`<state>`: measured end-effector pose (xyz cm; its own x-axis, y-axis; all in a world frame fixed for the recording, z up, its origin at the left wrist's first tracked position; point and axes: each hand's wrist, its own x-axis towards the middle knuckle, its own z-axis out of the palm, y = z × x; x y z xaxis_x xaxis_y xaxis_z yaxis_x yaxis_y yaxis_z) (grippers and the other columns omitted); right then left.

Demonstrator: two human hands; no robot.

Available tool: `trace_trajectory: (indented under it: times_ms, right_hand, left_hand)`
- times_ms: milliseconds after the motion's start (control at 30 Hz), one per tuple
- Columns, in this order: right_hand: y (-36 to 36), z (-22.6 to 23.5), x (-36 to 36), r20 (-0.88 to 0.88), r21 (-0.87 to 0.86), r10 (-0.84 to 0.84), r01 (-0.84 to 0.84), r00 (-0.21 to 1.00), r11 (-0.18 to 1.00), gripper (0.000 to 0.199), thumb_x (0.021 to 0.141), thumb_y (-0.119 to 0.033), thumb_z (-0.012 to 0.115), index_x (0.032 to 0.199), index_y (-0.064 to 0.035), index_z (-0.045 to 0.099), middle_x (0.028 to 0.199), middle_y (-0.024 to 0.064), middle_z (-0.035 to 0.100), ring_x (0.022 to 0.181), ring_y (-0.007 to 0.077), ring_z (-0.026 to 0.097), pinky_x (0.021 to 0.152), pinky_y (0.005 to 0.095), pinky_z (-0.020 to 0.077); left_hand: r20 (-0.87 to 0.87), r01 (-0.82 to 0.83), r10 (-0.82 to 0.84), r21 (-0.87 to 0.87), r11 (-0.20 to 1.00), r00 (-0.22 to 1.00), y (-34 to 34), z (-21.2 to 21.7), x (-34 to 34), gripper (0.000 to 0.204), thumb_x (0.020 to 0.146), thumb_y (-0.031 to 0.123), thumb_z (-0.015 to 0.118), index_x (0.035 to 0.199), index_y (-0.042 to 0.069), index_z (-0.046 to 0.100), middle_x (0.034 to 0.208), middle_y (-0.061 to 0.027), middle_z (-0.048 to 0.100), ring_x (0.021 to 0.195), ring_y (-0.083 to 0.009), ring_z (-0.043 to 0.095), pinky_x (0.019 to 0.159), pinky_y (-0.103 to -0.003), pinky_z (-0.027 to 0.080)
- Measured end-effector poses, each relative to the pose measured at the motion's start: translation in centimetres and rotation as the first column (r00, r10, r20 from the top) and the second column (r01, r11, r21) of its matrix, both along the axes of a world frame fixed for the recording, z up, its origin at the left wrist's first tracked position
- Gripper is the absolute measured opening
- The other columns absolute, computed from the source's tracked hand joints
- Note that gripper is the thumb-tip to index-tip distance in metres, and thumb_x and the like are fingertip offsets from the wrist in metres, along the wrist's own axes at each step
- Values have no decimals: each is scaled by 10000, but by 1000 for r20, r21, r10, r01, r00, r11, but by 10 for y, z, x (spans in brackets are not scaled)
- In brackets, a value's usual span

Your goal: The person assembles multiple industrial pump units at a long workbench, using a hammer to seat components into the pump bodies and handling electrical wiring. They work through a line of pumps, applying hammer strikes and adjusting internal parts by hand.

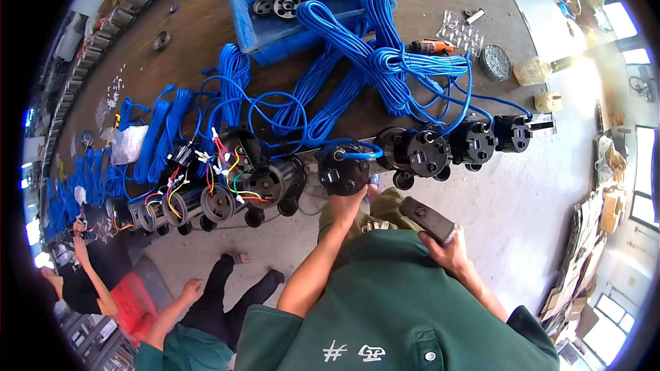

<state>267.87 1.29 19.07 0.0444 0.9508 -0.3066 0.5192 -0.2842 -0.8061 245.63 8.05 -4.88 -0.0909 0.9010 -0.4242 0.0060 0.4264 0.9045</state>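
My left hand (348, 207) is against the underside of a round black motor housing (342, 177) at the table's near edge, gripping it from below; its fingertips are hidden. A blue cable loops out of that housing's end cap. Lower right, in front of my body, my right hand (448, 250) is closed around a heavy grey-brown rectangular block (429, 220) with a round mark on its face. Capped black housings (425, 154) stand in line to the right of my left hand. To its left lies an uncapped housing (272, 184) with coloured wires coming out.
Coiled blue cables (337, 34) heap over the brown table. A blue bin (251, 34) holding black discs stands at the far side. An orange-handled tool (432, 47) and a grey round pad (495, 63) lie right. Other people (199, 336) work at left.
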Motion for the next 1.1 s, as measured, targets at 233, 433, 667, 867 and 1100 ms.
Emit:
trace_trajectory:
  times_ms: [233, 433, 667, 867, 1100]
  right_hand:
    - [33, 14, 14, -48, 12, 29, -29, 998, 1000, 203, 888, -153, 762, 1011, 3, 719, 707, 105, 681, 582, 168, 589, 584, 334, 512]
    - [26, -23, 44, -36, -87, 310, -312, 950, 946, 195, 917, -189, 718, 1008, -19, 682, 810, 89, 651, 733, 253, 601, 705, 377, 515]
    - [67, -35, 38, -280, -7, 536, -560, 796, 829, 360, 941, -299, 758, 1096, -11, 606, 866, 28, 588, 741, 115, 519, 666, 290, 417]
    - [113, -34, 44, -474, -110, 677, -801, 562, 589, 274, 980, -281, 720, 951, -46, 581, 653, -25, 495, 521, 67, 432, 477, 245, 312]
    - [131, -64, 36, -602, -73, 663, -857, 445, 510, 261, 1008, -240, 662, 944, -5, 569, 646, -3, 472, 488, 76, 414, 449, 262, 321]
  left_hand:
    - [-90, 65, -61, 44, 997, 994, 7, 14, -1, 602, 763, 268, 865, 1277, 24, 666, 1196, -136, 735, 1087, -251, 713, 953, -382, 554]
    - [-218, 59, -98, -176, 983, 971, 3, 47, -8, 774, 693, 583, 848, 1216, 33, 699, 1136, -189, 753, 1086, -327, 714, 953, -428, 539]
    - [-42, -422, 420, -108, 900, 906, -45, 20, -7, 668, 835, 413, 858, 1203, -31, 522, 762, -122, 702, 615, -183, 695, 581, -312, 545]
    - [-444, -749, 629, -172, 640, 638, -154, -47, 13, 579, 793, 494, 815, 1037, -5, 650, 865, -206, 708, 856, -386, 709, 738, -459, 553]
    - [-553, -934, 754, -163, 318, 354, -246, -17, 79, 484, 810, 462, 755, 979, 12, 697, 951, -254, 725, 946, -429, 704, 837, -518, 549]
